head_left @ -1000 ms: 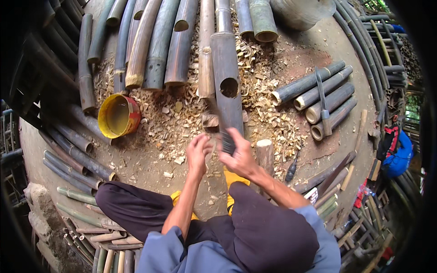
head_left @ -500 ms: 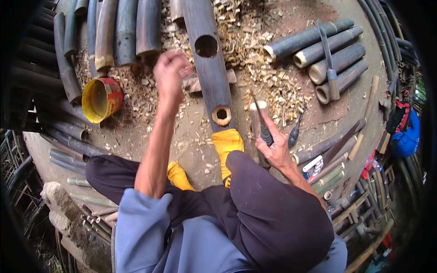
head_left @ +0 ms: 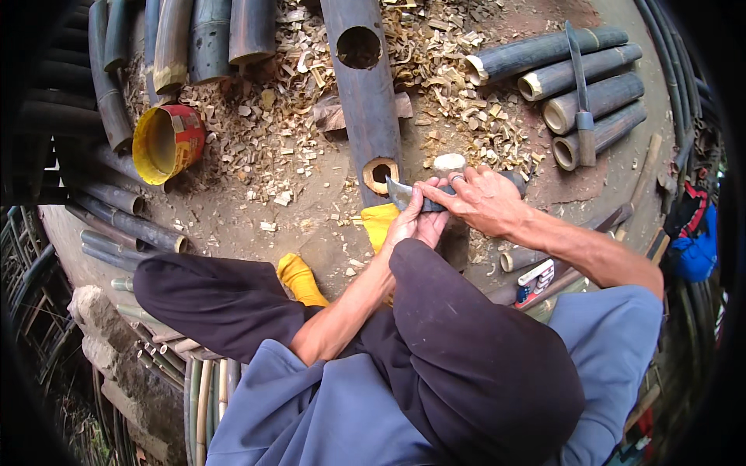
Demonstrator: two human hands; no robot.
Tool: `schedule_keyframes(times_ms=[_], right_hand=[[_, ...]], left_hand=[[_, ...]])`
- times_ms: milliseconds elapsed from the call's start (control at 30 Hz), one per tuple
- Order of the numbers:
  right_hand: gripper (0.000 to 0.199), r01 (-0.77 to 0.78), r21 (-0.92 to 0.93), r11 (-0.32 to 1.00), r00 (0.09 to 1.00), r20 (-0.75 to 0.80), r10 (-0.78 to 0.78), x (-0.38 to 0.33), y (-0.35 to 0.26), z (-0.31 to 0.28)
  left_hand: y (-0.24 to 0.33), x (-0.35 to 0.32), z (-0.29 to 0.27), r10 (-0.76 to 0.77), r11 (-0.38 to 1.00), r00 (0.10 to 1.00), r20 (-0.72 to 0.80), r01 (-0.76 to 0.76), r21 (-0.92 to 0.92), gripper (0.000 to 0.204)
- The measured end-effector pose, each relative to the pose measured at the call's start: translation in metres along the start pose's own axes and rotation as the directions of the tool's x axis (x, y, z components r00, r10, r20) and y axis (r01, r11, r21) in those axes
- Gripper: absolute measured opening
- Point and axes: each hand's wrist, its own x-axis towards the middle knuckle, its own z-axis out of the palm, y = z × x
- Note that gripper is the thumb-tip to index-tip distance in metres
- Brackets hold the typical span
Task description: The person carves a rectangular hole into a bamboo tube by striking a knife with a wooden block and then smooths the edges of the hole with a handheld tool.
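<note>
Just right of the frame's centre, I see the left hand (head_left: pixel 412 224) and right hand (head_left: pixel 488 200) together, both closed on a knife (head_left: pixel 399 193). Its blade points left beside the lower hole of a dark bamboo tube (head_left: pixel 371 116) running up to the top edge.

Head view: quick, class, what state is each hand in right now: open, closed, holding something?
Left hand: closed, holding the knife near its blade.
Right hand: closed on the knife, farther from its tip.
</note>
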Motion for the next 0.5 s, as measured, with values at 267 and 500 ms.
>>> schedule_keyframes(times_ms=[267, 500], right_hand=[[0.072, -0.287, 0.386, 0.876, 0.934, 0.314, 0.168, 0.008, -0.037, 0.031], [0.068, -0.413, 0.778, 0.474, 0.857, 0.157, 0.491, 0.004, -0.092, 0.050]], left_hand=[[0.045, -0.015, 0.016, -0.098, 0.817, 0.850, -0.517, 0.365, 0.446, 0.039], [0.064, -0.015, 0.036, 0.055, 0.463, 0.807, -0.588, 0.501, 0.731, 0.033]])
